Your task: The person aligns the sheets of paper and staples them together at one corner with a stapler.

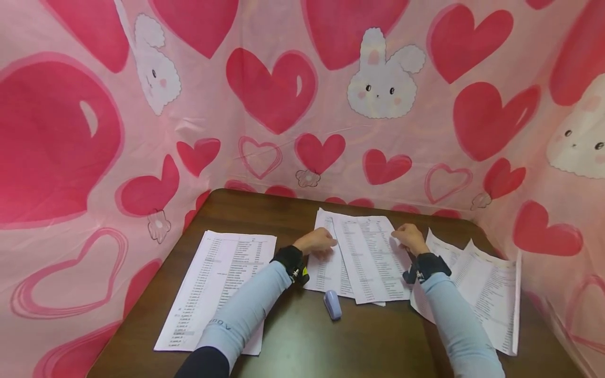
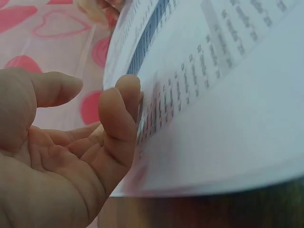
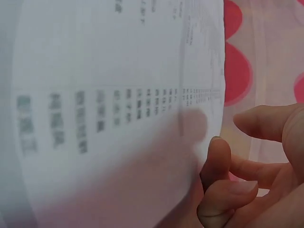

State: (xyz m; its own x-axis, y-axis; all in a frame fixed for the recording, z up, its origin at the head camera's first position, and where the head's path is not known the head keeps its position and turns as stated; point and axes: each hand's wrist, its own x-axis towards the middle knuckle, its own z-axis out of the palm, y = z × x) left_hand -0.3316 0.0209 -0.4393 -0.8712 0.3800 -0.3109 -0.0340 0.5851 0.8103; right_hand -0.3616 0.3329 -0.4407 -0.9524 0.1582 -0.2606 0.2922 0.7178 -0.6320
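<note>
A printed sheet (image 1: 371, 257) lies tilted over other printed pages (image 1: 325, 275) in the middle of the table. At the left of this sheet, my left hand (image 1: 315, 241) has its fingertips against the paper, with the thumb held apart in the left wrist view. My right hand (image 1: 410, 239) is at the sheet's upper right edge. In the right wrist view, its thumb stands away from the paper (image 3: 118, 57) while a finger shows as a shadow through it. A small lavender stapler (image 1: 333, 305) sits just below the pages.
A stack of printed sheets (image 1: 227, 268) lies at the left, partly under my left forearm. Curled, printed sheets (image 1: 493, 283) lie at the right, partly behind my right forearm. The brown table (image 1: 302, 341) meets a pink curtain (image 1: 331, 121) with hearts and rabbits.
</note>
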